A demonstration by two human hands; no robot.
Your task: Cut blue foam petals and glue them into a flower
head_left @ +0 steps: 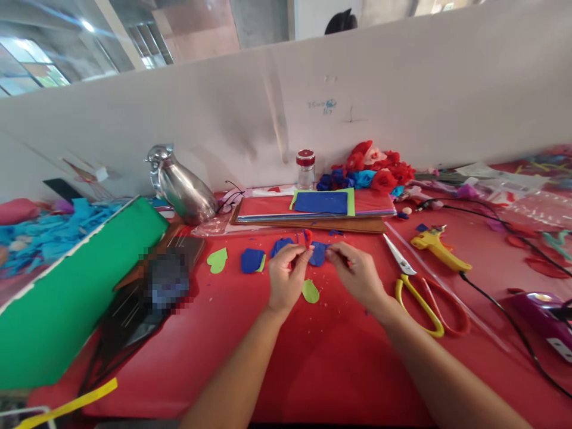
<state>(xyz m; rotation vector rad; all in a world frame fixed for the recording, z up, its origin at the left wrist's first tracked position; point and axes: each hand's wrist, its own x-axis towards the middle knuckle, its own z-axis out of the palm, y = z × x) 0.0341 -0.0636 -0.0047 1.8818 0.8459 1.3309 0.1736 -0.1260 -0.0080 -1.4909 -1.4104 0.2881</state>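
My left hand (288,271) is closed in a pinch around a small red piece (308,238), which sticks up above the thumb and fingertip. To its right, my right hand (355,271) is also pinched, its fingertips at the edge of a blue paper piece (317,254). Whether those fingers grip this piece or it lies behind them, I cannot tell. Another blue piece (281,245) is partly hidden behind my left hand. Farther left lie a blue piece (252,260) over green and a light green petal shape (217,260). A green petal shape (311,291) rests between my wrists.
Scissors (417,286), a yellow glue gun (440,249) with its cord, and a purple power strip (545,319) lie right. Behind are stacked sheets (268,208), a red-lidded jar (306,170) and paper flowers (379,170). Left stand a metal jug (181,185) and green box (89,286).
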